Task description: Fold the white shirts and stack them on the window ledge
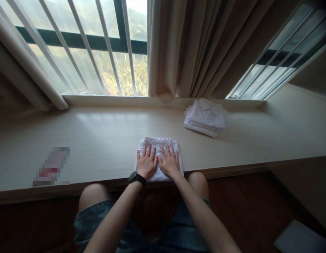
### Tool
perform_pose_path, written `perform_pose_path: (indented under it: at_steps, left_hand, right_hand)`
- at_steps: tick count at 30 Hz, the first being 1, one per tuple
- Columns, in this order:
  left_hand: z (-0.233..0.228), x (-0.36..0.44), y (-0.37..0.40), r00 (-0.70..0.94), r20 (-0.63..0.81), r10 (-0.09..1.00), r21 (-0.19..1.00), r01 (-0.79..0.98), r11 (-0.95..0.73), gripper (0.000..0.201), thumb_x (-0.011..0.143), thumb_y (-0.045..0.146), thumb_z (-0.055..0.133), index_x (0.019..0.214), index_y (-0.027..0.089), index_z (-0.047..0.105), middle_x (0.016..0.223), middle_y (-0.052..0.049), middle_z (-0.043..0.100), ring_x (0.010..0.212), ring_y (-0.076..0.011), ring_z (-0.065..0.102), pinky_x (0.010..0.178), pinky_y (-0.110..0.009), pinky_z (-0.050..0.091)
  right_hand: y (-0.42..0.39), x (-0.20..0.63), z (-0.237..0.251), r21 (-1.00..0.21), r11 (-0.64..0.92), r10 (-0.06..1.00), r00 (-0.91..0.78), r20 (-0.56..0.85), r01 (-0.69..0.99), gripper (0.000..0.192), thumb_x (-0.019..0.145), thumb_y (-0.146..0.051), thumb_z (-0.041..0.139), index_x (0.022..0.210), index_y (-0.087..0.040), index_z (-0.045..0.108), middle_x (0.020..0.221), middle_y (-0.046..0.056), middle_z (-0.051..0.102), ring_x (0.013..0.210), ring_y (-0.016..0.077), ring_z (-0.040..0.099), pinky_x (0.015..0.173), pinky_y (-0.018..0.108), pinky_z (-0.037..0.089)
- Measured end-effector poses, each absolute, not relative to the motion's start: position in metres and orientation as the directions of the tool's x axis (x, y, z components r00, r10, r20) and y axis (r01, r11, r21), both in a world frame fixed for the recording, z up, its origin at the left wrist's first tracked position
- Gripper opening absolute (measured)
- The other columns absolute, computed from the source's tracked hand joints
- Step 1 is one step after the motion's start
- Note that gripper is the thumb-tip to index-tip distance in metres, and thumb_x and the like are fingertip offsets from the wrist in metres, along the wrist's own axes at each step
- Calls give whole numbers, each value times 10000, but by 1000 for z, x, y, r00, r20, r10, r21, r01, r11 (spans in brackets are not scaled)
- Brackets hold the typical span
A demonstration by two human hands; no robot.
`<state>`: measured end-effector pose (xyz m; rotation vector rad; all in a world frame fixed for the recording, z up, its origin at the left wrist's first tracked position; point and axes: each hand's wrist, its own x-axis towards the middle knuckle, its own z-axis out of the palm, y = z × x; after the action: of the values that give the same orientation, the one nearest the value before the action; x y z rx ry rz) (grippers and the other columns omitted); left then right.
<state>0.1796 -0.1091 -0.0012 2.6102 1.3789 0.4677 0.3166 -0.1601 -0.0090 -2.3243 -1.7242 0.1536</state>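
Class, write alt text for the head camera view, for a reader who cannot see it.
A person's left hand and right hand press flat, side by side, on a folded white shirt at the near edge of a pale wooden counter under a barred window. A stack of folded white shirts sits farther back to the right, below beige curtains.

The scene is viewed from a single camera worn on the head, directed forward and steeply down over the desk (99, 140). The desk is seen from close above its near edge, and the barred window (81, 52) is taken in just beyond the desk's far edge.
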Motion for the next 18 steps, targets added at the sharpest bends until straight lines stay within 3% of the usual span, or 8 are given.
perform_pose_path:
  at_steps: [8, 13, 18]
  left_hand:
    - [12, 166, -131, 573, 282, 769, 273, 721, -637, 574, 989, 463, 405, 1553, 361, 364, 1659, -30, 233, 1545, -333, 133, 1223, -627, 59]
    - [4, 156, -145, 613, 215, 761, 254, 717, -649, 531, 993, 475, 399, 1513, 372, 438, 1627, -24, 322, 1536, -323, 183, 1229, -609, 97]
    - [-1, 136, -142, 596, 202, 777, 269, 729, -629, 531, 1014, 420, 358, 1541, 360, 384, 1638, -26, 290, 1534, -297, 200, 1226, -599, 141]
  right_hand:
    - [-186, 316, 5, -237, -160, 965, 202, 165, 958, 582, 1025, -432, 356, 1589, -307, 282, 1672, 50, 183, 1544, 328, 71, 1213, 594, 70]
    - [-202, 314, 2, -214, -85, 993, 101, 65, 973, 557, 1028, -521, 337, 1565, -376, 316, 1661, 9, 218, 1533, 329, 139, 1208, 619, 77]
    - [-215, 341, -7, -220, -108, 991, 124, 58, 970, 543, 1042, -521, 301, 1569, -392, 283, 1664, -4, 200, 1539, 300, 141, 1201, 632, 115]
